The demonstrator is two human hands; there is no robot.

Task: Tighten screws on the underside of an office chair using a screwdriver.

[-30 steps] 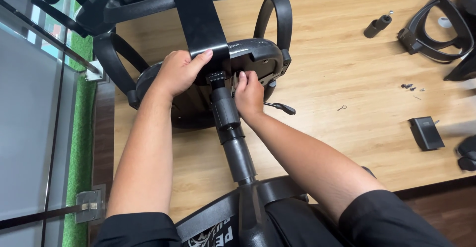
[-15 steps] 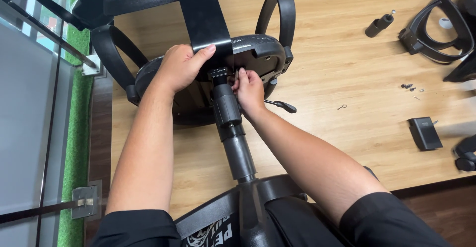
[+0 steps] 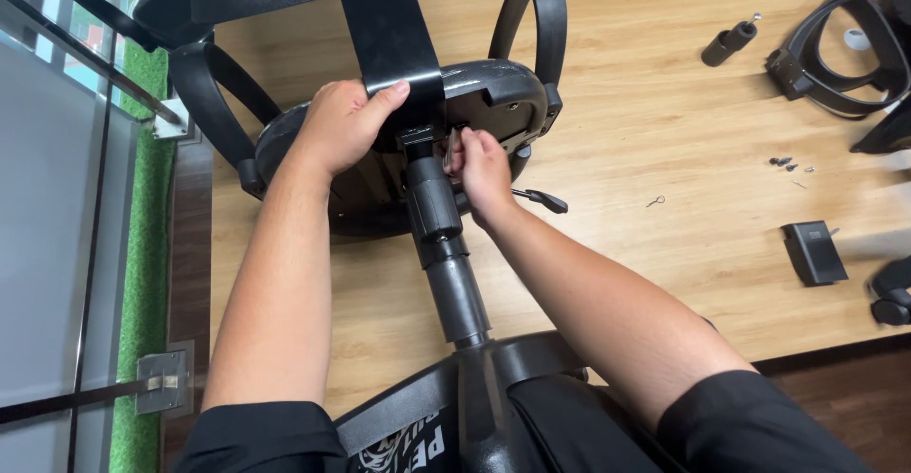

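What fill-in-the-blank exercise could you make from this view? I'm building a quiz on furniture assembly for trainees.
1. The left hand grips the underside of the chair's ____.
2. The right hand works beside the top of the black gas ____.
3. The small loose screws lie on the ____ floor.
4. A separate armrest lies at the upper ____ of the view.

Missing words: seat; cylinder; wooden; right

Looks like an office, or a showroom floor. Light wood flooring [image 3: 664,245] under everything, glass wall with metal brackets [image 3: 57,245] off to the left of the grip, strip of fake grass [image 3: 142,236] along it. Loose chair parts [image 3: 835,46] and small screws [image 3: 786,163] scattered off to the right.
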